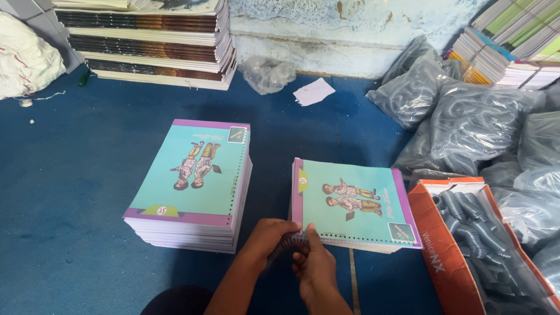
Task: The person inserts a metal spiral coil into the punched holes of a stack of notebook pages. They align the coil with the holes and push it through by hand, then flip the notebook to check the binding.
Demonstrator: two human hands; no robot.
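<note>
Two hands, left hand (269, 239), right hand (315, 265), gripping spiral coil (284, 245), turquoise notebook (350, 201) edge.

The scene is lit evenly by soft, diffuse light, moderately bright, with only faint shadows cast beneath the hands (291, 256). Mild sheen is seen on plastic bags (466, 116) far right of the grip. Slight wide-angle bending is noticed at the edges; focus is held throughout.
</note>
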